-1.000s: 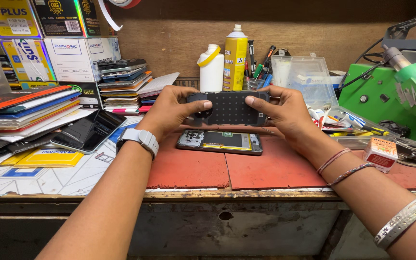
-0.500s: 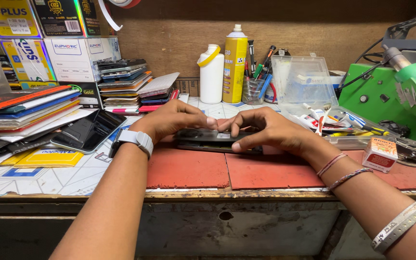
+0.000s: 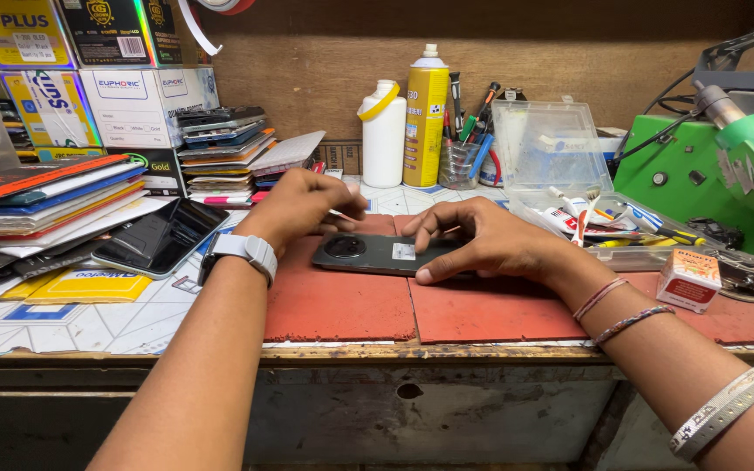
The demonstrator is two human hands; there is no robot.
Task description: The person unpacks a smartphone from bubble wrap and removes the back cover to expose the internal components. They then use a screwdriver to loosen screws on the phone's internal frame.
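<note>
A dark phone (image 3: 368, 254) lies back side up on the red mat (image 3: 342, 307), with its round camera ring to the left and a small white sticker in the middle. My right hand (image 3: 484, 242) grips the phone's right half, fingers over the far edge and thumb at the near edge. My left hand (image 3: 303, 206), with a grey-strapped watch on the wrist, is curled just beyond the phone's far left corner. A thin pale sliver shows at its fingertips; I cannot tell whether it is held.
A second black phone (image 3: 161, 237) lies on stacked booklets at the left. Behind the mat stand a white bottle (image 3: 383, 135), a yellow spray can (image 3: 426, 118), a cup of tools (image 3: 462, 161) and a clear plastic box (image 3: 545, 144). A green machine (image 3: 713, 183) is at the right.
The phone back that both hands held up a second ago has come down flat on the mat, over the phone that lay there. My left hand has eased back from it.
</note>
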